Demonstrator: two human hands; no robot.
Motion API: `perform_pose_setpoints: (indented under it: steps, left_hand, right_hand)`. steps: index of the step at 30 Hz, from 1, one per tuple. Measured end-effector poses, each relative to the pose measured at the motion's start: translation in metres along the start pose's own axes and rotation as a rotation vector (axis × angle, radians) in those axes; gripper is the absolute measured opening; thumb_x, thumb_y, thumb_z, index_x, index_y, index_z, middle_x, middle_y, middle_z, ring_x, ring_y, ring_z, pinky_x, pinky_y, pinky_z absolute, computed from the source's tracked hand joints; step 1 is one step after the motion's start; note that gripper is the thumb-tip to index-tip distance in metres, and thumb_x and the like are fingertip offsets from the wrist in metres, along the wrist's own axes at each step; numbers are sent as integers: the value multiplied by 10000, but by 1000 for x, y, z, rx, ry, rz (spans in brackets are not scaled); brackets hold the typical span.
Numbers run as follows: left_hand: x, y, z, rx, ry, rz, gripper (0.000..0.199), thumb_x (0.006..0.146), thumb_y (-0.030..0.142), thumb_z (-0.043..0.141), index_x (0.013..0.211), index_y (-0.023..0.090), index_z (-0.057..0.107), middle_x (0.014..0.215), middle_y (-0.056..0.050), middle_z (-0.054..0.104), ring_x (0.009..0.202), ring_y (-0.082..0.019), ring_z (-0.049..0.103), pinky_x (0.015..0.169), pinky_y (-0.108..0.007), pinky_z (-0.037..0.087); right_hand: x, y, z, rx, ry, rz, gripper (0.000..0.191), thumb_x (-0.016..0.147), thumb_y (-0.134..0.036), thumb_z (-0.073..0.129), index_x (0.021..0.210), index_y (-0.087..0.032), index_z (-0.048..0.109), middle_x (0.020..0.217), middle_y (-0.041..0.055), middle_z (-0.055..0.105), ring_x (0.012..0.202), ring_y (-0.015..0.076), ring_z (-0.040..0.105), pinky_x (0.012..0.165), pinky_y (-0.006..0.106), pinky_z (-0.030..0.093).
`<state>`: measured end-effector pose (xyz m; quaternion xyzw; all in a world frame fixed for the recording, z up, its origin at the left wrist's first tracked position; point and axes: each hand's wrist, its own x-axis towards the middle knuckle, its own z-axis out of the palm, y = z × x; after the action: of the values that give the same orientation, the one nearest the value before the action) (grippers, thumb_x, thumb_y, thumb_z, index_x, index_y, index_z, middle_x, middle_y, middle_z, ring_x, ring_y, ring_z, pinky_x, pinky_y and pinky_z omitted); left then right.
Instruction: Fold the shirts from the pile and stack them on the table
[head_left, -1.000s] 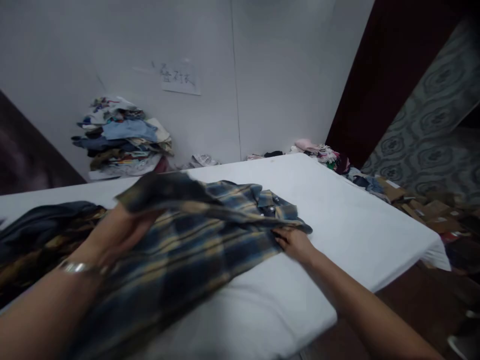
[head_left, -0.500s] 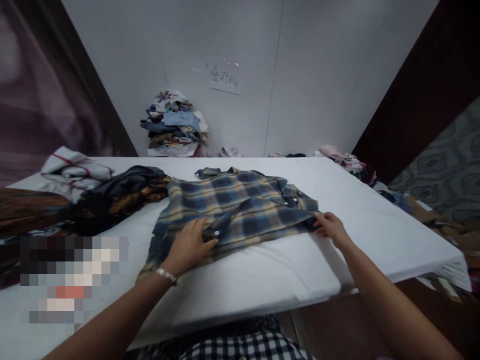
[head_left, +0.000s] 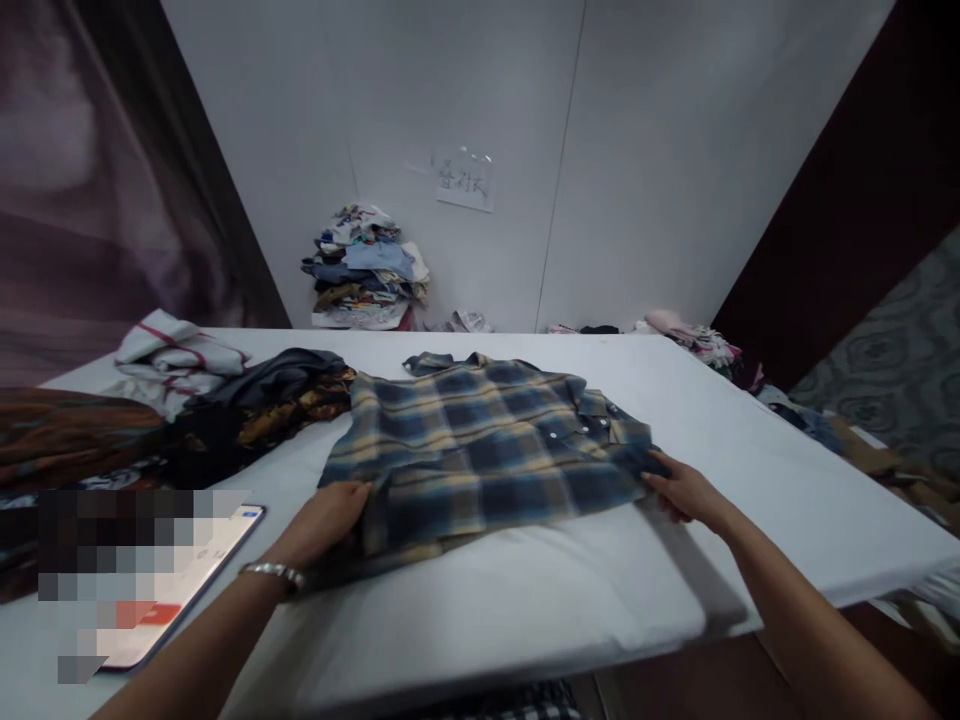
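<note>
A blue, black and tan plaid shirt (head_left: 480, 430) lies across the white table in front of me, its near part folded over. White buttons show toward its right side. My left hand (head_left: 334, 515), with a silver bracelet at the wrist, is closed on the shirt's near left edge; its fingertips are partly hidden by the cloth. At the right end, my right hand (head_left: 682, 488) pinches the near corner of the shirt between thumb and fingers.
Dark and patterned clothes (head_left: 262, 410) and a white garment with red lines (head_left: 176, 355) lie on the left. A phone (head_left: 217, 560), partly blurred out, rests at the near left. Folded clothes (head_left: 367, 270) are stacked by the wall. The white table (head_left: 720, 440) extends right.
My left hand has gone from lying flat on the shirt to gripping its left edge. The shirt's near part is spread flatter. My right hand keeps its corner.
</note>
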<state>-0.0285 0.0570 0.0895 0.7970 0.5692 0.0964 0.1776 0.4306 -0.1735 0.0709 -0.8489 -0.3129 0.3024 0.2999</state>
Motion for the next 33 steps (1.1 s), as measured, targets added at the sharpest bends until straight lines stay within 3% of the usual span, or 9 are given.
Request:
perform_pose_setpoints:
  steps: [3, 6, 9, 12, 19, 22, 27, 30, 33]
  left_hand:
    - [-17, 9, -7, 128, 48, -44, 529, 867, 563, 300, 912, 197, 680, 898, -117, 716, 835, -311, 669, 692, -400, 499]
    - [-29, 24, 2, 160, 152, 235, 460, 868, 523, 369, 1100, 233, 640, 1130, -93, 666, 1022, -281, 619, 850, -400, 480]
    - [-29, 29, 22, 158, 53, 438, 402, 847, 447, 447, 1146, 267, 645, 1242, -79, 624, 1131, -277, 567, 935, -415, 450]
    - [-13, 25, 34, 137, 3, 349, 441, 868, 455, 385, 1115, 224, 669, 1211, -100, 640, 1107, -289, 583, 924, -434, 464]
    - [38, 38, 41, 252, 53, 463, 458, 839, 470, 382, 1043, 191, 683, 1116, -126, 668, 1079, -324, 569, 912, -453, 435]
    - [46, 47, 35, 262, -59, 452, 385, 853, 403, 351, 858, 209, 682, 904, -92, 697, 919, -281, 616, 822, -396, 455]
    - [58, 44, 20, 222, 24, 274, 415, 873, 442, 299, 936, 218, 644, 971, -58, 678, 876, -263, 622, 766, -378, 473]
    - [64, 32, 26, 312, -57, 319, 410, 851, 402, 311, 903, 207, 669, 918, -70, 679, 857, -273, 630, 812, -401, 481]
    - [60, 22, 35, 311, 85, 410, 463, 852, 429, 327, 1030, 167, 664, 1044, -110, 665, 949, -282, 612, 894, -417, 463]
  right_hand:
    - [7, -2, 6, -47, 95, -216, 587, 796, -408, 578, 1339, -197, 506, 557, -8, 612, 466, 177, 570, 448, 283, 438]
    - [18, -5, 19, -104, 33, -403, 466, 768, -427, 597, 1185, -223, 643, 665, 11, 670, 600, 205, 614, 548, 312, 484]
    - [30, -6, 20, -225, 19, -443, 376, 772, -406, 588, 1078, -220, 704, 820, 44, 717, 723, 229, 644, 662, 338, 506]
    - [40, -9, 10, -315, 122, -476, 348, 801, -409, 560, 1062, -236, 713, 989, 58, 712, 867, 241, 646, 781, 347, 496]
    - [59, -26, 1, -494, -52, -546, 186, 802, -239, 557, 834, -208, 737, 889, 40, 718, 814, 204, 640, 772, 304, 470]
    - [69, -38, -3, -462, 41, -587, 197, 832, -242, 535, 863, -214, 727, 891, 28, 711, 814, 195, 631, 765, 292, 461]
    - [90, -46, 9, -502, 100, -659, 189, 844, -227, 554, 907, -199, 730, 938, 58, 706, 883, 208, 621, 804, 301, 456]
    - [97, -41, 20, -519, 31, -703, 166, 832, -239, 596, 918, -178, 726, 954, 75, 701, 930, 209, 608, 863, 319, 450]
    - [91, -34, 22, -440, 135, -766, 223, 883, -299, 538, 983, -187, 703, 987, 81, 692, 952, 218, 607, 885, 358, 459]
